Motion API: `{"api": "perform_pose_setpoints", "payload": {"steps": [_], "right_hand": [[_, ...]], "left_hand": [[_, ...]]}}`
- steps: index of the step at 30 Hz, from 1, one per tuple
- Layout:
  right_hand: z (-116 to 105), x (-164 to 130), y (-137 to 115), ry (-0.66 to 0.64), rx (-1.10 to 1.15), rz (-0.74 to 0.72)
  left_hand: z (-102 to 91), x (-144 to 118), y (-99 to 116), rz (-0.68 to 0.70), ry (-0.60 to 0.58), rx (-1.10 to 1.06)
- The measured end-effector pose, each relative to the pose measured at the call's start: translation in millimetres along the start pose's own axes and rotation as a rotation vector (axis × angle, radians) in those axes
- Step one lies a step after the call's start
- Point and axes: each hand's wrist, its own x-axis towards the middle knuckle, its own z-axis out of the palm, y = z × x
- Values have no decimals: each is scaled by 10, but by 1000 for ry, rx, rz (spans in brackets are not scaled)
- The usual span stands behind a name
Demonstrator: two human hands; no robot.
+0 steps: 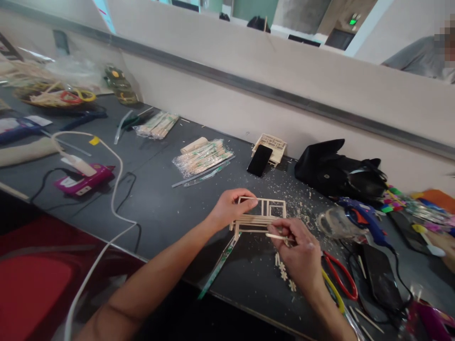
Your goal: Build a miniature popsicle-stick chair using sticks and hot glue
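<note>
My left hand grips the stick frame over the bench; my right hand pinches a thin stick against it.

Both arms are showing bare from forearm to wrist, no sleeves reaching into view. Left hand and right hand are wearing no gloves, rings, watch or bands. Fingernails are looking short, unpainted.

Two hands on the table: left, right. Two phones, one propped, one flat. One bag, one scissors.
</note>
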Motion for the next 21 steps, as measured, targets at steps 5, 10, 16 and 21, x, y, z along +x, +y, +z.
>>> {"api": "perform_pose_setpoints", "payload": {"steps": [5,10,16,21], "right_hand": [[85,-16,-79,5,79,99],[147,-46,-98,42,99,86],[208,-96,-86,72,41,71],[216,-97,-95,88,12,54]], "left_hand": [[-23,45,130,-181,-115,-14],[27,9,211,-192,-159,55],[82,-39,199,-101,-129,229],[102,-55,167,-113,-133,248]]}}
